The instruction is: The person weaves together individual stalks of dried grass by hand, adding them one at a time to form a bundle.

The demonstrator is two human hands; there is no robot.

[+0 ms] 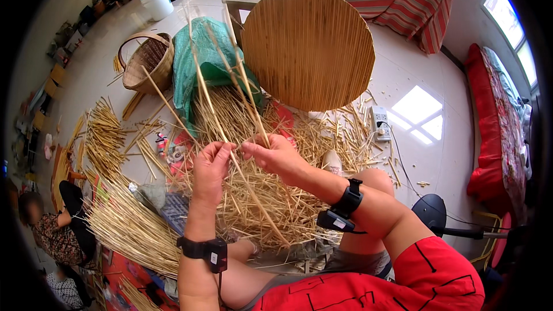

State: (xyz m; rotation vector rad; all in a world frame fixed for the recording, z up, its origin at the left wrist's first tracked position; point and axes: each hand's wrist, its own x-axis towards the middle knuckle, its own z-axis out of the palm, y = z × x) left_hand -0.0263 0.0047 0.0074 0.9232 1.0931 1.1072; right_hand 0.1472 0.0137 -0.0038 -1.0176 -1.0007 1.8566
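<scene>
Red-sleeved right arm (403,236) nearest, one round woven straw mat (308,49) leaning behind, one wicker basket (147,60), left hand (210,167) and right hand (276,155) each pinching long pale straw stalks (230,109) above the loose straw heap (259,196).

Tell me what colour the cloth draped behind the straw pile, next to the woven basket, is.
Green, a teal-like shade: the cloth beside the basket shows best in the head view.
</scene>
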